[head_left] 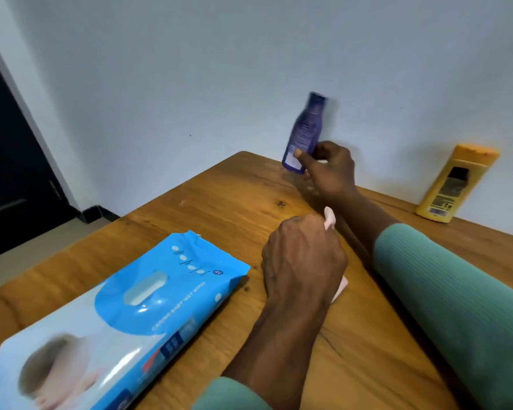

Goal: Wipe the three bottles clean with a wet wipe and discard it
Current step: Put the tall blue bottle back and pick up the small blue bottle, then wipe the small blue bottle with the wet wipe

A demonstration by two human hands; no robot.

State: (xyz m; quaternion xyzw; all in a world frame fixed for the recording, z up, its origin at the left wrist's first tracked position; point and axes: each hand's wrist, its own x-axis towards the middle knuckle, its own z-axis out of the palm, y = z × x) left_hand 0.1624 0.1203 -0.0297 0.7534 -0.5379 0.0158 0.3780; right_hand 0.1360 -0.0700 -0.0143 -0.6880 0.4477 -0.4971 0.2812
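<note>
A purple bottle (pixel 304 131) stands tilted at the table's far edge near the wall, blurred, with my right hand (pixel 329 170) gripping its lower part. Nearer to me, my left hand (pixel 302 261) is closed on a crumpled white wet wipe (pixel 330 220), which pokes out above and below the fist. A yellow bottle (pixel 453 184) stands upright at the back right, leaning slightly, apart from both hands. I see only two bottles in view.
A blue pack of baby wet wipes (pixel 116 318) lies flat on the wooden table (pixel 208 208) at the front left, its flap shut. A white wall runs close behind the table. A dark door (pixel 9 161) is at the left.
</note>
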